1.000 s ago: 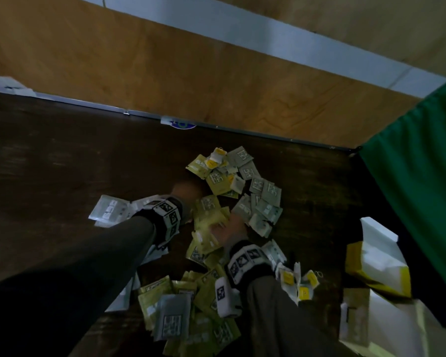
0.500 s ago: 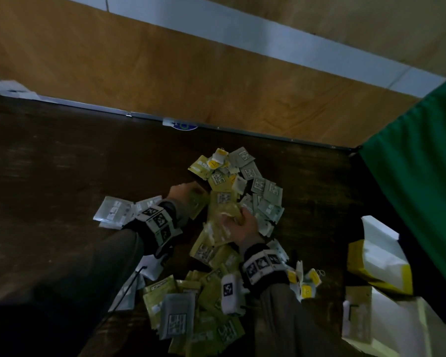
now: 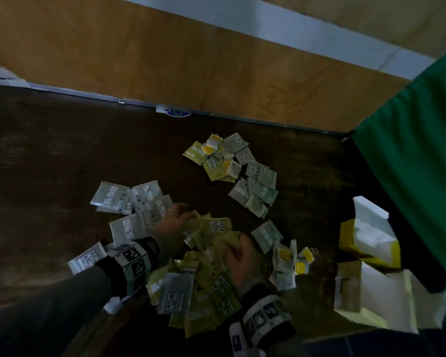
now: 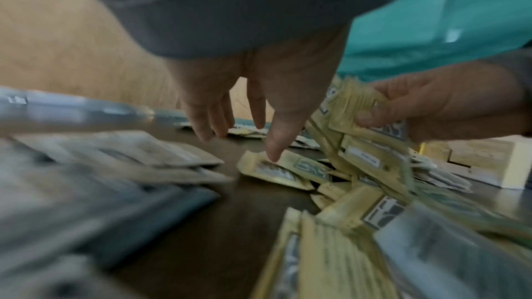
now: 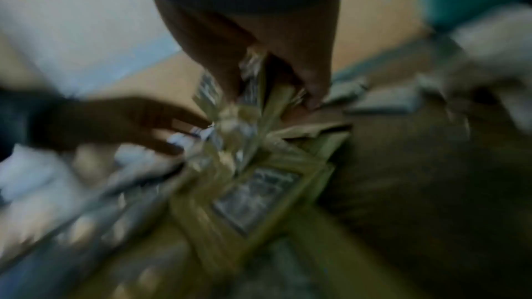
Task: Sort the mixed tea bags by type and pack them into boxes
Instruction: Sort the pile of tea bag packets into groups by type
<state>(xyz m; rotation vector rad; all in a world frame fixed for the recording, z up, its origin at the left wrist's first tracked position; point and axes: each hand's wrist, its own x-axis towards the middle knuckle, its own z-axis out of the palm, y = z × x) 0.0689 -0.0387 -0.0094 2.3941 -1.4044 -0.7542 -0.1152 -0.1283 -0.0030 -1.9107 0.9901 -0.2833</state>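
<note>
Right hand (image 3: pixel 238 256) now grips a stack of yellow-green sachets (image 4: pixel 362 126), drawn nearer. Left hand (image 3: pixel 171 225) fingers straight, touching 1 sachet (image 4: pixel 276 167). Gathering 1 type; boxes (image 3: pixel 366 243) unfilled.

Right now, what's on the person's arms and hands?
Bare hands, no gloves. Left hand has a thin ring on one finger. Both arms wear dark grey long sleeves. Each wrist carries a black band with a white block of black square marker tags: left band, right band.

text: none legible | tea bag sachets (image 3: pixel 218 166): printed panels blurred | wrist bands (image 3: pixel 133 261): square marker patterns, no words
</note>
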